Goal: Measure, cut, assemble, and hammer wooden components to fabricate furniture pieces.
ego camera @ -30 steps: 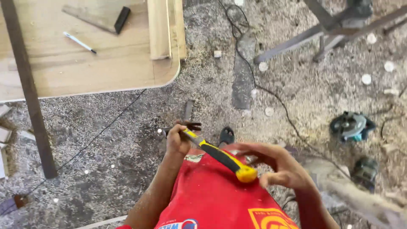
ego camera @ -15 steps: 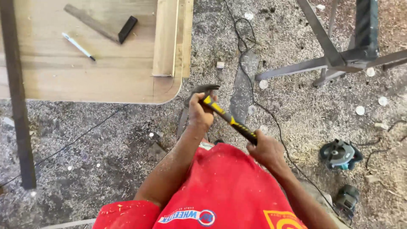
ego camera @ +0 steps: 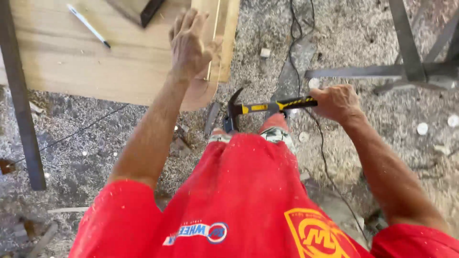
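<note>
My right hand (ego camera: 337,102) has a closed grip on the hammer (ego camera: 267,107); my left hand (ego camera: 190,40), grip open, rests beside the wooden strip (ego camera: 224,28) on the bench (ego camera: 71,62).

1. Pale wooden worktop (ego camera: 71,62) up top, rounded corner, carrying a white pen (ego camera: 88,26), a dark-tipped square (ego camera: 138,8) and an upright wood strip (ego camera: 222,36).
2. Floor (ego camera: 143,124) thick with sawdust: black cable (ego camera: 306,71), white discs (ego camera: 422,128), scrap offcuts (ego camera: 211,117).
</note>
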